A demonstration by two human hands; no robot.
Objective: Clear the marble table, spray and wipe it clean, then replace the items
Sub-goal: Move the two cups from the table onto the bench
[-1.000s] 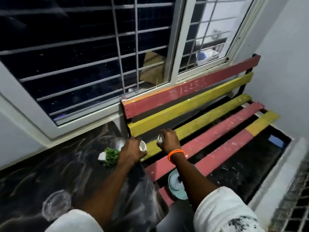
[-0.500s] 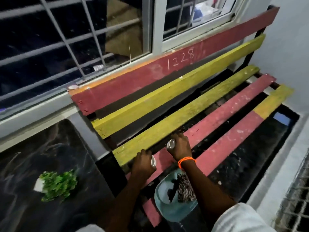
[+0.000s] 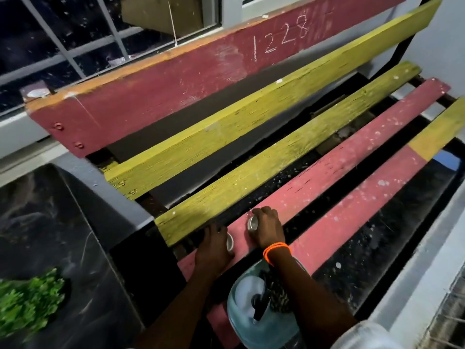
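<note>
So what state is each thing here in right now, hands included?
Left hand: closed around a small cup, on the red bench slat.
Right hand: closed around a second small cup, same slat.
Green plant: on the marble table.
Blue container: on the bench, open top.

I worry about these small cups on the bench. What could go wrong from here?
1. The left hand and right hand each hold a small cup on a narrow red slat; gaps beside it could let a cup tip or drop through.
2. The blue bowl sits under the right forearm and might be knocked.
</note>
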